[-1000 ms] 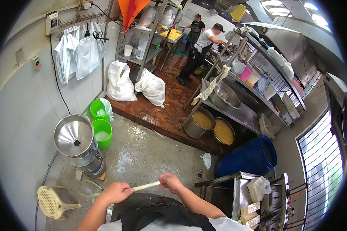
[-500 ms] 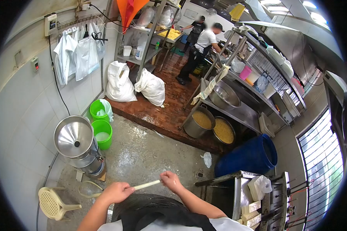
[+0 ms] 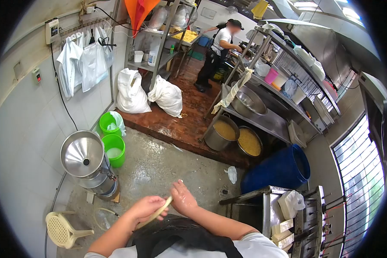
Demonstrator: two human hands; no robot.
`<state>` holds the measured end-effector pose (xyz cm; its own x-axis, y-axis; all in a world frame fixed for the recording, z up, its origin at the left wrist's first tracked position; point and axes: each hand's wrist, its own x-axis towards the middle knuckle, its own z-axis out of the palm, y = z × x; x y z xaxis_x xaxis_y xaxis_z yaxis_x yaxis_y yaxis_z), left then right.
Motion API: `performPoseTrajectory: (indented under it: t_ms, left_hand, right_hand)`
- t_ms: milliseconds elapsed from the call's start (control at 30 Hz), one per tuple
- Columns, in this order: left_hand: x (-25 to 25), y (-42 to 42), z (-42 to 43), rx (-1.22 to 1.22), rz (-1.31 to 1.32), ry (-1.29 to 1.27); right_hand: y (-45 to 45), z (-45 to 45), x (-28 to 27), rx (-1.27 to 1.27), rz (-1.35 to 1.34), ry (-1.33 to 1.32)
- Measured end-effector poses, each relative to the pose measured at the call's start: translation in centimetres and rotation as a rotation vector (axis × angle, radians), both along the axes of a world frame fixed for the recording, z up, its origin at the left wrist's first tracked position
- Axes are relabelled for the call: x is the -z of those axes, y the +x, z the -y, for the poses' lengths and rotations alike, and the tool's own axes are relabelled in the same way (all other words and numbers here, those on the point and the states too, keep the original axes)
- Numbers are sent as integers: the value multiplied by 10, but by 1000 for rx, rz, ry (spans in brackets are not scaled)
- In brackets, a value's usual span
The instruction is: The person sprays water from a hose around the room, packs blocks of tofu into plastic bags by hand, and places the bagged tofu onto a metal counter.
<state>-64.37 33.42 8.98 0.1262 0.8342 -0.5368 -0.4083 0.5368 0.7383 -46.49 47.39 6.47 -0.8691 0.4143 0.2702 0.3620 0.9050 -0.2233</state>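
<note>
My left hand [image 3: 148, 208] is wrapped around a pale cream hose [image 3: 155, 213] in front of my apron. The hose slants up from the apron, and its upper end comes close to my right hand [image 3: 184, 199]. That hand looks wet. Its fingers are curled and pressed together, with a small white spot at the fingertips; what they hold is hidden. Whether it touches the hose I cannot tell. Behind my left forearm, a thin pale hose loop [image 3: 101, 218] lies on the floor.
On the left stand a steel funnel-topped machine [image 3: 82, 154], green buckets [image 3: 113, 151] and a plastic stool [image 3: 61, 230]. A blue barrel [image 3: 273, 170] and a steel machine [image 3: 284, 210] are at right. A raised brown floor edge [image 3: 180, 144] crosses ahead. Two people work at the back.
My right hand has moved up and left, off the hose end it gripped. My left hand has risen and moved right, tilting the hose more steeply. The view has shifted slightly.
</note>
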Motion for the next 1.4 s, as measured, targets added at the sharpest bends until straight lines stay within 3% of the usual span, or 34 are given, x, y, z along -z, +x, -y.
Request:
performPoseTrajectory:
  t_ms: [33, 167, 267, 333, 367, 400, 433, 467, 500, 533, 567, 600, 667, 767, 1000, 1400]
  left_hand:
    - [-3, 2, -1, -24, 260, 49]
    - [-6, -4, -9, 25, 262, 123]
    - [54, -31, -23, 168, 206, 103]
    - [107, -35, -29, 181, -296, -13]
    - [134, -40, -34, 186, -298, -15]
    - [161, -47, -40, 423, -634, 64]
    - [185, -53, -45, 660, -969, 147]
    - [209, -57, -46, 663, -972, 150]
    - [234, -59, -46, 692, -1128, 238]
    - [245, -62, -44, 720, -1283, 327]
    - [253, -67, -38, 748, -1283, 298]
    - [256, -74, -30, 782, -1238, 223]
    - [262, -87, -15, 824, -1164, 67]
    - [265, -105, 9, 838, -1064, -127]
    - [268, -125, 49, 832, -888, -428]
    - [277, -132, 54, 824, -757, -548]
  right_hand:
    - [1, -4, 4, 52, -43, -25]
    - [0, -10, -12, 60, -168, -140]
    - [-5, -8, -33, 99, -321, -279]
    - [-9, -7, -48, 62, -462, -492]
    - [-10, -5, -62, 53, -420, -648]
    - [-12, -3, -69, 56, -423, -648]
    - [-15, 0, -74, -18, -444, -845]
    - [-19, 2, -78, -95, -463, -1040]
    - [-22, 4, -84, -92, -466, -1037]
    - [-26, 7, -89, -102, -464, -1228]
    - [-28, 11, -93, -111, -458, -1419]
    - [-29, 15, -96, -110, -459, -1419]
    - [-30, 21, -102, -271, -541, -1693]
    - [-31, 28, -101, -360, -621, -1825]
    - [-41, 32, -106, -483, -677, -1892]
    - [-47, 28, -92, -298, -464, -1777]
